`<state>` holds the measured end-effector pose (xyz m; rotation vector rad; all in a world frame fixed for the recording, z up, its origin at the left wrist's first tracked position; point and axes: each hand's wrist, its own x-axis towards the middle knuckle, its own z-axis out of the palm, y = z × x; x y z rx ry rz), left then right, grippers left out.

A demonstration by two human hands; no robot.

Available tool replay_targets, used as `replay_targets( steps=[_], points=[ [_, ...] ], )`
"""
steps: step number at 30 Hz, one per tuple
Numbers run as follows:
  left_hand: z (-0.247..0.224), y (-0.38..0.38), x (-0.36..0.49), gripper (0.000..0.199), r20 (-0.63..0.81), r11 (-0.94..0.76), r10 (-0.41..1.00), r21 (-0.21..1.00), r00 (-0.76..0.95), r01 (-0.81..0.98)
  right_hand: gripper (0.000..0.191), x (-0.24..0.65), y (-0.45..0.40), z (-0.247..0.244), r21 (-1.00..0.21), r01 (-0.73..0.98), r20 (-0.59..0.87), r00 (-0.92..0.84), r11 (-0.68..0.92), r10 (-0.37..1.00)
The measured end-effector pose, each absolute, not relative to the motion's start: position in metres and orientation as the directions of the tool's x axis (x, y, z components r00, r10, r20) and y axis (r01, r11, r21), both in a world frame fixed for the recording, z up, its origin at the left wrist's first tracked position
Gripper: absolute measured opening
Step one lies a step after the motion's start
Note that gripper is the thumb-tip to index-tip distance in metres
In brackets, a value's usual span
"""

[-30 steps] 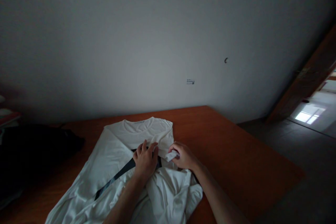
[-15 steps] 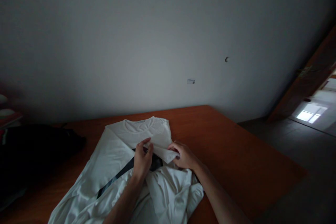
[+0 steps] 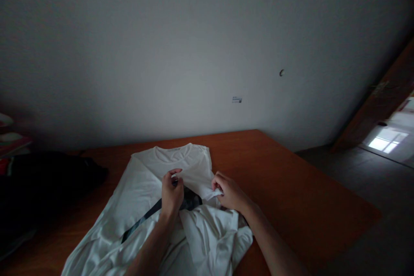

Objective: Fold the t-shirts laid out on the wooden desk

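Note:
A white shirt point(image 3: 129, 185) with a dark printed patch lies spread on the wooden table point(image 3: 274, 181), its neckline towards the wall and its lower part bunched in loose folds. My left hand point(image 3: 172, 192) is over the middle of the shirt, thumb and fingers curled together on the fabric near the dark patch. At the shirt's right side, my right hand point(image 3: 228, 192) pinches a lifted edge of the white cloth. Between the two hands the fabric is drawn fairly taut.
A black cloth or bag point(image 3: 58, 181) lies on the table at the left, with stacked items point(image 3: 14, 142) behind it. The wall point(image 3: 194, 51) rises behind the table. At the far right stands a wooden door point(image 3: 368, 108).
My left hand has moved slightly left, and its fingers have drawn closer together. The cloth between my hands looks flatter and tighter.

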<state>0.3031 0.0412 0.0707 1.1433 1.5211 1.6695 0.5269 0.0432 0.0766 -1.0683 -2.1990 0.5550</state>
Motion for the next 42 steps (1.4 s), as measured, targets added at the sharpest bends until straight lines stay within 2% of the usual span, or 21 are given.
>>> replay_targets(
  steps=[5,7,8,11,14,18,21,25,28,32,38,39,42],
  points=[
    [0.08,0.031,0.308,0.023,0.395,-0.266,0.835,0.899,-0.383,0.348,0.022,0.528,0.038,0.084,-0.608,0.561,0.243,-0.541,0.561,0.805],
    [0.084,0.024,0.315,0.019,0.496,-0.358,0.837,0.815,-0.229,0.456,0.017,0.532,0.037,0.086,-0.634,0.54,0.236,-0.547,0.554,0.803],
    [0.085,0.02,0.318,0.017,0.527,-0.414,0.843,0.761,-0.104,0.5,0.021,0.533,0.038,0.085,-0.654,0.518,0.235,-0.553,0.551,0.799],
    [0.086,0.01,0.329,0.019,0.483,-0.548,0.83,0.61,0.28,0.572,0.042,0.535,0.042,0.08,-0.715,0.474,0.244,-0.52,0.514,0.819],
    [0.087,0.005,0.335,0.026,0.365,-0.572,0.82,0.518,0.441,0.636,0.039,0.534,0.051,0.07,-0.718,0.519,0.333,-0.331,0.464,0.883],
    [0.09,0.003,0.336,0.025,0.307,-0.582,0.812,0.498,0.497,0.643,0.024,0.53,0.07,0.06,-0.663,0.576,0.474,-0.171,0.478,0.864],
    [0.091,0.003,0.334,0.026,0.329,-0.631,0.772,0.499,0.545,0.593,0.025,0.528,0.084,0.06,-0.554,0.621,0.538,-0.242,0.555,0.807],
    [0.089,0.001,0.333,0.031,0.336,-0.66,0.746,0.488,0.575,0.571,0.03,0.523,0.101,0.058,-0.421,0.665,0.46,-0.429,0.617,0.777],
    [0.087,0.002,0.332,0.034,0.309,-0.658,0.745,0.485,0.591,0.576,0.038,0.519,0.114,0.052,-0.386,0.762,0.382,-0.381,0.52,0.842],
    [0.086,0.002,0.33,0.041,0.242,-0.652,0.743,0.472,0.624,0.593,0.047,0.516,0.129,0.046,-0.39,0.814,0.343,-0.306,0.431,0.888],
    [0.085,0.001,0.33,0.044,0.249,-0.653,0.738,0.496,0.627,0.572,0.039,0.515,0.133,0.043,-0.411,0.813,0.322,-0.294,0.413,0.9],
    [0.085,0.002,0.33,0.042,0.267,-0.645,0.749,0.508,0.607,0.572,0.039,0.515,0.133,0.043,-0.442,0.797,0.339,-0.276,0.412,0.899],
    [0.085,0.004,0.33,0.035,0.35,-0.589,0.805,0.576,0.479,0.567,0.036,0.517,0.129,0.044,-0.645,0.634,0.44,-0.148,0.427,0.886]
  ],
)
